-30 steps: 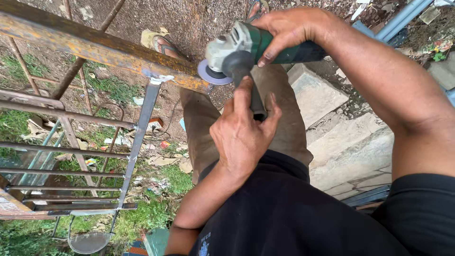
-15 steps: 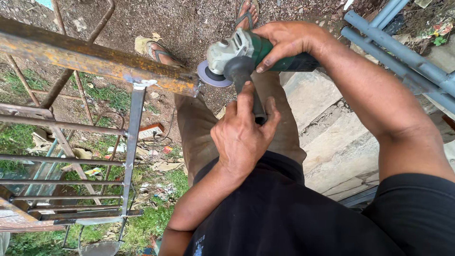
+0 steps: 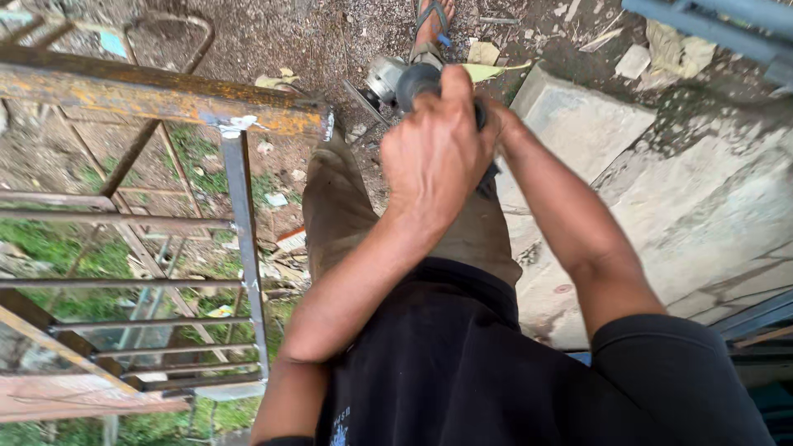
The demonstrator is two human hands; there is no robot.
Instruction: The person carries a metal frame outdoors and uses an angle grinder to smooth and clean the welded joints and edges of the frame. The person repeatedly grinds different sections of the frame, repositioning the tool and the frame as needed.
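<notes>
Rusty bar [image 3: 157, 97] beside held grinder [image 3: 396, 81]

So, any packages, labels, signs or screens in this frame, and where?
No screens, signs or clear packages.
Shirt print: small pale mark on the black shirt, bottom centre, too small to make out.
Litter: pale scraps on the ground beside the rusty frame; kind unclear.

You wear a black short-sleeved shirt [image 3: 462, 363] whose sleeves end above the elbows, leaving both forearms bare, and there is a small pale mark near its lower front edge. Below it are loose olive-brown trousers [image 3: 347, 206], dusty and creased. One foot shows at the top in an open sandal [image 3: 431, 21] with dark straps and a small blue tab.
</notes>
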